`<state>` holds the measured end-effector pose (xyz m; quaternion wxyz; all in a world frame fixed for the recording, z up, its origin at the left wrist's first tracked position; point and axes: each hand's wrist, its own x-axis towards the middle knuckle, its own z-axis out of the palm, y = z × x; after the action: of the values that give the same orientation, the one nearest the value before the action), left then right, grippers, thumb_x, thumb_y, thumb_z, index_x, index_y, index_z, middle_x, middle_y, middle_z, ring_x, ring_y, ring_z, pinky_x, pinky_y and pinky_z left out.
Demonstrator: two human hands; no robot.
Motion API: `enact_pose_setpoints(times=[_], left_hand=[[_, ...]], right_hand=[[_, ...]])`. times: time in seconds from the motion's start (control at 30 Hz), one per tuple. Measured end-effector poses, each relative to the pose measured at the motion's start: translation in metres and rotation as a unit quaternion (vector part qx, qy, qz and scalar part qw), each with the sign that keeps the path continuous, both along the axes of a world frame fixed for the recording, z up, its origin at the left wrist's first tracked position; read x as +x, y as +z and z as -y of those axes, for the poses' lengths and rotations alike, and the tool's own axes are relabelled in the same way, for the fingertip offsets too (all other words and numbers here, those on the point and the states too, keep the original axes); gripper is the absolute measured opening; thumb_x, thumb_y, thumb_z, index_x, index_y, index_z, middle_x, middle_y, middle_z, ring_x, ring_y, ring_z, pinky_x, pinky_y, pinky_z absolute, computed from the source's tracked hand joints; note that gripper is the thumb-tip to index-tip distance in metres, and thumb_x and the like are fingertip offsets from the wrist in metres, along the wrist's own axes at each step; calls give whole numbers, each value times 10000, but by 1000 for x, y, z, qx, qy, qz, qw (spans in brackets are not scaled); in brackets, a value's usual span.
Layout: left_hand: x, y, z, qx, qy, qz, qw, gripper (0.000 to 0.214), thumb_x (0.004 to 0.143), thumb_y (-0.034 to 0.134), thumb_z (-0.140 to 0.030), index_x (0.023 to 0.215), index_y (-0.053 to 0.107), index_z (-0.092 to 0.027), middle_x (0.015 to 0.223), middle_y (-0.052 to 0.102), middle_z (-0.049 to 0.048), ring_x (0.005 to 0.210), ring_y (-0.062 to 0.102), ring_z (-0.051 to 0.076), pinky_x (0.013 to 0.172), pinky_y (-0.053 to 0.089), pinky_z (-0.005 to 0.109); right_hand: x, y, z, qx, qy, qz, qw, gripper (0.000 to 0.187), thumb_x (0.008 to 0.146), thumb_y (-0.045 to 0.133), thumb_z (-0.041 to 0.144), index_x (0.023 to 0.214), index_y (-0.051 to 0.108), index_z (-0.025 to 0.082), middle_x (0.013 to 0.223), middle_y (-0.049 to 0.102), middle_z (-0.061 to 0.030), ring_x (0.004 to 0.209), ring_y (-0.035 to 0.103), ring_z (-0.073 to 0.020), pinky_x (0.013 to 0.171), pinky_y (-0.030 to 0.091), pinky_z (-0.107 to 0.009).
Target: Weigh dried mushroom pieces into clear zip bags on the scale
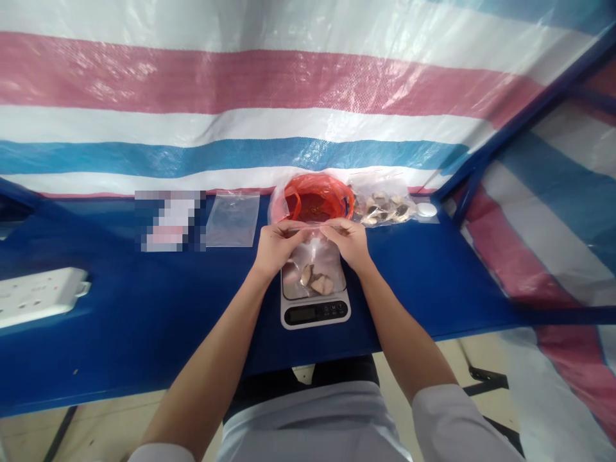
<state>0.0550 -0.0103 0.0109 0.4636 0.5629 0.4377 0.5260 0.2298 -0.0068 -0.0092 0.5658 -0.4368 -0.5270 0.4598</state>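
My left hand [276, 247] and my right hand [347, 242] pinch the top edge of a clear zip bag [312, 253] from either side, holding its mouth stretched wide. The bag rests on the steel pan of a digital kitchen scale [315, 313]. Inside it lie a few pale lumpy pieces [314, 279], perhaps mushroom. My hands hide the left and right ends of the bag's mouth. Just behind my hands stands a clear bag holding a red-orange plastic bag [315, 199].
Farther right lies a clear bag of pale-and-dark pieces [382, 208], with a small white round lid [426, 210] beside it. A flat clear bag [233, 219] and a pixelated patch [169, 220] sit left. A white power strip [38, 296] lies on the blue table [144, 321]. A striped tarp hangs behind.
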Motion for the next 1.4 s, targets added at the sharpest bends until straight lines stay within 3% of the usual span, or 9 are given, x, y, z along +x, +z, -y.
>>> enact_pose_setpoints(times=[0.17,0.37,0.67,0.87,1.07,1.4], left_hand=[[-3,-1,-1,20,-13,-19,1000,214,701,805,-362,814,811,-180,805,788,74,724,728,215,703,585,310],[-6,-5,-5,36,-14,-30,999,210,718,806,-370,788,802,-172,717,763,57,655,691,177,666,551,277],[-5,12,-13,35,-47,-79,995,281,673,837,-414,790,804,-161,746,767,75,659,689,190,629,535,283],[1,4,-15,40,-40,-58,997,233,679,828,-368,758,802,-151,700,757,88,614,681,189,626,552,296],[-5,-3,-12,56,-7,-59,997,256,713,817,-416,818,817,-182,819,790,73,726,716,208,706,567,306],[-10,-5,-7,34,-17,-32,999,194,706,816,-362,786,815,-185,761,780,60,682,693,186,660,538,278]], right_hand=[[4,0,0,22,17,34,999,288,739,785,507,806,769,227,706,741,-11,603,668,-166,572,551,-293],[10,-1,-2,34,20,29,999,307,736,781,525,774,755,222,672,725,-4,604,663,-163,602,561,-299],[10,2,-2,49,15,20,998,331,707,786,556,734,757,228,652,723,-3,595,658,-166,601,571,-311],[10,1,-2,43,14,27,999,282,722,790,504,733,758,224,658,720,-6,582,655,-163,600,560,-308],[15,4,-4,38,-13,10,999,283,715,790,497,743,749,218,668,737,-10,585,662,-167,584,554,-301],[7,-2,-3,16,29,-3,999,302,705,798,502,770,723,217,638,714,-5,570,663,-177,527,541,-294]])
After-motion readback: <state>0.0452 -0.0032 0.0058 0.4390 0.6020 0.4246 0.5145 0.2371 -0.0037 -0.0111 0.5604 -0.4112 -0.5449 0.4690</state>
